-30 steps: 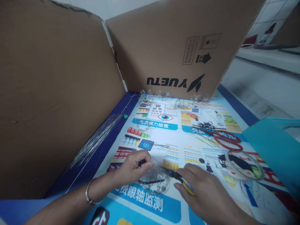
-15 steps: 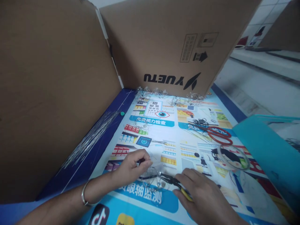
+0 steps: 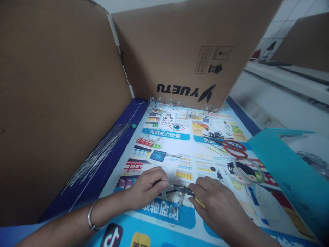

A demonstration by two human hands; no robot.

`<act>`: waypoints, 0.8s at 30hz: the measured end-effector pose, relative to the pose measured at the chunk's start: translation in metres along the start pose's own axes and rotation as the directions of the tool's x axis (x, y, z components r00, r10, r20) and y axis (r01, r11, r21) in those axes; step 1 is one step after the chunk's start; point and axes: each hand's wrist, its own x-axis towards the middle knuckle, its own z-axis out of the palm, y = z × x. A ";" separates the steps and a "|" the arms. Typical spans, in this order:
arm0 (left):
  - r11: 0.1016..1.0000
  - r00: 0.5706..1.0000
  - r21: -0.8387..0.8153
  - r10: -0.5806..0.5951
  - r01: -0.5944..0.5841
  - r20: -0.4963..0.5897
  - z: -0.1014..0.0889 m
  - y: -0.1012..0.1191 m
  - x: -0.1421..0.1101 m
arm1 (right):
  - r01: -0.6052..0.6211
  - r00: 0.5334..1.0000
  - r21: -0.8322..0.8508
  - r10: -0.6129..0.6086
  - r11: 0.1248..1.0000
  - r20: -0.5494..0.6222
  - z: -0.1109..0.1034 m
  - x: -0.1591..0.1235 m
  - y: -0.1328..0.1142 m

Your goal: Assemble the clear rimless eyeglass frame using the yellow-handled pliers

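Plainly, head view: a small tangle of thin wire with clear glassy beads lies low and central on a flat, brightly printed blue-and-white sheet, between the two hands. Left hand: thumb and forefinger pinched together at the tangle's upper edge; the exact strand is hidden. Right hand: fingers wrapped around slim dark metal pliers with yellow handles, nose turned left toward the tangle; too blurred to tell whether the tips meet on wire. Handling, by judgement: piece looks very light; wire springy yet bendable, likely to keep a kink; beads smooth, probably slippery, perhaps brittle under metal. Best hold would be a bare stretch of wire close to a bead, pinched softly, pliers taking wire only. Loose loops may snag. Beyond, to the right: red-handled scissors with dark blades, near a round pale coil of fine wire. Far left: bundle of straight silvery wires, stiffer-looking, lying on dark blue cloth.
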 end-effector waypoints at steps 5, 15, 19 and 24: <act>0.997 0.998 0.050 -0.061 0.061 0.002 0.001 0.003 -0.001 | 0.067 0.996 -0.053 -0.070 0.996 -0.054 0.004 0.001 -0.001; 0.982 0.999 0.185 0.043 -0.041 -0.010 0.002 0.000 -0.003 | 0.107 0.993 -0.079 -0.111 0.991 -0.044 0.005 -0.002 -0.001; 0.954 0.989 0.263 0.149 -0.142 -0.008 0.002 -0.003 -0.004 | 0.099 0.994 -0.054 -0.102 0.994 -0.043 0.006 -0.004 0.000; 0.935 0.981 0.306 0.192 -0.177 -0.020 0.004 -0.007 -0.003 | 0.097 0.995 -0.035 -0.098 0.995 -0.036 0.008 -0.004 0.003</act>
